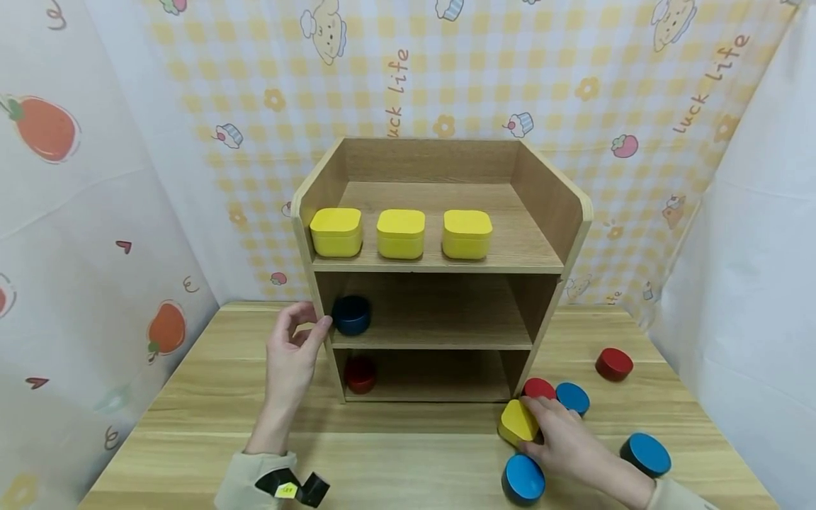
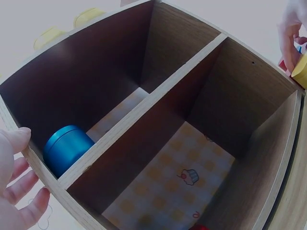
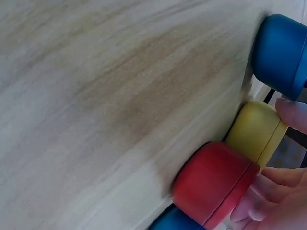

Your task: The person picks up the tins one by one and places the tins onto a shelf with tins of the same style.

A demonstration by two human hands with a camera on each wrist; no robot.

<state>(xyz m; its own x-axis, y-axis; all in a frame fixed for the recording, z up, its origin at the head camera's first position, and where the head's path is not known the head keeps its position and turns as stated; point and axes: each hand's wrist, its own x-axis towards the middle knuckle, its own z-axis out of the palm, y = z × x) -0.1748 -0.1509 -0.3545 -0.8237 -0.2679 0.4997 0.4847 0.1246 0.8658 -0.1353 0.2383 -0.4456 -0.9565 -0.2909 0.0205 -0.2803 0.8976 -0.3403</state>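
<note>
My right hand [image 1: 564,435] holds a yellow rounded-square tin [image 1: 517,423] at the shelf's front right corner, thumb on one side and fingers on the other. Against those fingers sits a red round tin [image 3: 211,182], with a blue round tin [image 1: 572,398] beside it. Another blue tin [image 1: 523,479] lies nearer, below the thumb. My left hand [image 1: 293,361] touches the left side panel of the wooden shelf [image 1: 440,269]; its thumb lies at the front edge, its other fingers along the outside. Just inside that panel, a blue tin [image 2: 68,149] stands on the middle level.
Three yellow tins [image 1: 400,234] line the front of the top level. At the bottom left stands a red tin [image 1: 360,375]. Another red tin [image 1: 614,364] and a blue tin [image 1: 646,454] are on the table [image 1: 414,453] to the right. Patterned cloth [image 1: 248,170] hangs behind.
</note>
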